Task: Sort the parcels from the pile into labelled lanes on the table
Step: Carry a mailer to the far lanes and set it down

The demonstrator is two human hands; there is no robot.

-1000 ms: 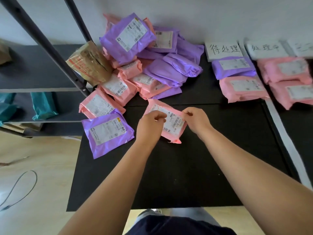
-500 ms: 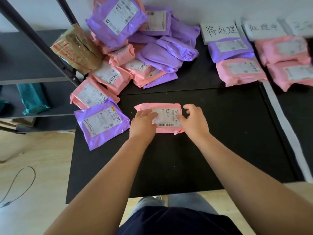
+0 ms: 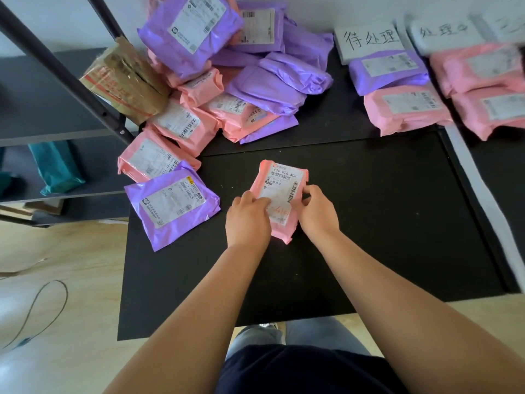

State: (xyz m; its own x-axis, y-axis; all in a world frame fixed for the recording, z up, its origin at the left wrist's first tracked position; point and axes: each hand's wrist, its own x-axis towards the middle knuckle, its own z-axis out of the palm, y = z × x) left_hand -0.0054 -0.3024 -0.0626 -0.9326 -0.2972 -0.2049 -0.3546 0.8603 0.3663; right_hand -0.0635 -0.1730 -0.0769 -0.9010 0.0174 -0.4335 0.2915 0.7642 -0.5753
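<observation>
The parcel (image 3: 281, 200) is pinched by fingers (image 3: 255, 201) of the left hand (image 3: 247, 220) and right hand (image 3: 316, 211). Its label (image 3: 281, 182) must be read.

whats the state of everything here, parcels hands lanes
pink parcel: label up, gripped at its near end by both hands
left hand: holds the parcel's left edge
right hand: pinches its right edge
pile: unsorted, heaped at the table's back left
purple parcel: flat, label up, at the table's left edge
first lane: one purple and one pink parcel, labels up
second lane: two pink parcels, blurred
</observation>
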